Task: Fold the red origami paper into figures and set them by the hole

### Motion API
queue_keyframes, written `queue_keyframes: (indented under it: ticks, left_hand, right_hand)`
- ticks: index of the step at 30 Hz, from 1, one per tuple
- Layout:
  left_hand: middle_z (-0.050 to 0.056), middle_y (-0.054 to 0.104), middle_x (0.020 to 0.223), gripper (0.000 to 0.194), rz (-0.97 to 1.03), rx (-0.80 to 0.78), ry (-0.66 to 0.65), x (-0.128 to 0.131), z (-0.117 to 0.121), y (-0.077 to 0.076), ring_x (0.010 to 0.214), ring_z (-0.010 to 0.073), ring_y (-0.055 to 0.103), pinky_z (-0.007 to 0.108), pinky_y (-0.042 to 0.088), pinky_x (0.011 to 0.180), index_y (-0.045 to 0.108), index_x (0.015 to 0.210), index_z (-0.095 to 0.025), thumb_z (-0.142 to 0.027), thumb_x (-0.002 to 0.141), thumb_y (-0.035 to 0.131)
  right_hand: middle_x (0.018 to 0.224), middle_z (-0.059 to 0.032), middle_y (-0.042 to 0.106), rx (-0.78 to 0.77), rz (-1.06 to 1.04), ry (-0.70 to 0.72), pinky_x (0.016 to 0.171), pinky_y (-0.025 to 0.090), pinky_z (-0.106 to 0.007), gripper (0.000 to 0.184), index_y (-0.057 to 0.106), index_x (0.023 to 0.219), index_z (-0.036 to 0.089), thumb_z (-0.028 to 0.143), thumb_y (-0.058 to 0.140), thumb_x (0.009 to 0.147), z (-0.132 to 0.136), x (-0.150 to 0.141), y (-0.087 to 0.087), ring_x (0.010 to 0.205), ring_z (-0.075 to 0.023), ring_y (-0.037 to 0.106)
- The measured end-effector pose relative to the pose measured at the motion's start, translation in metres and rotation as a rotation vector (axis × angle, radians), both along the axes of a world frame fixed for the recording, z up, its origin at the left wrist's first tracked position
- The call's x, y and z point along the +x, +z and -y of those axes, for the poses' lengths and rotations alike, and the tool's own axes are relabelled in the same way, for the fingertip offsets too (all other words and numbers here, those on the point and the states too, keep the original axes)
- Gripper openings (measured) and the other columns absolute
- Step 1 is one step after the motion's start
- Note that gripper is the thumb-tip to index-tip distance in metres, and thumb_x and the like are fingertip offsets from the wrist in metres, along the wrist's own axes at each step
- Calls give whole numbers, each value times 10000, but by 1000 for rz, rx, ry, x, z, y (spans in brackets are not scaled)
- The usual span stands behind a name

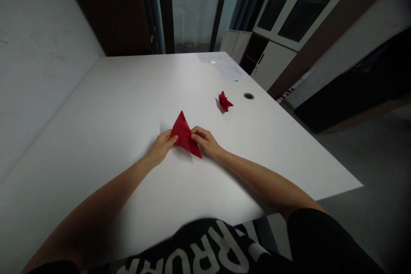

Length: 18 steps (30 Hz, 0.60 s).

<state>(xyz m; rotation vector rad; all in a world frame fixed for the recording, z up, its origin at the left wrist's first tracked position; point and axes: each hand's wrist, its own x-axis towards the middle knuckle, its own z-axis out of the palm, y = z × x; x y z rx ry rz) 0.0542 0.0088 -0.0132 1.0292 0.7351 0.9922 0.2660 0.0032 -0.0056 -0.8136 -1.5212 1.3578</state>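
A folded sheet of red paper (183, 133) is held up just above the white table, one point up and another toward the lower right. My left hand (162, 146) pinches its left edge, thumb on the near face. On the right edge, my right hand (206, 139) grips it between thumb and fingers. The fingertips behind the paper are hidden. Farther back to the right lies a red folded paper figure (224, 102) with several pointed tips; neither hand touches it.
The white table (128, 90) meets a wall (35, 51) on the left. A round cable hole (248, 96) sits near its right edge. Printed sheets (226, 68) lie at the far right corner. White cabinets (272, 64) stand beyond, beside a glass door (195, 13).
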Motion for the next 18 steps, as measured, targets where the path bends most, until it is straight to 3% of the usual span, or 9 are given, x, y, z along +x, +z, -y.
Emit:
queue_keyframes:
  ticks: [12, 18]
  left_hand:
    - [94, 710, 1000, 354, 72, -101, -105, 3, 1, 3, 794, 181, 674, 277, 555, 647, 630, 1110, -159, -366, 838, 722]
    - [79, 706, 938, 359, 18, -112, -134, 7, -5, 4, 708, 156, 655, 232, 492, 576, 631, 1113, -165, -383, 841, 715]
  right_hand:
    - [746, -7, 581, 5, -48, 12, 638, 433, -259, 350, 606, 902, 167, 516, 602, 917, -1, -3, 7, 670, -133, 515]
    - [729, -4, 585, -36, -146, 103, 633, 448, -265, 301, 596, 895, 159, 457, 635, 912, -2, -3, 12, 649, -126, 532]
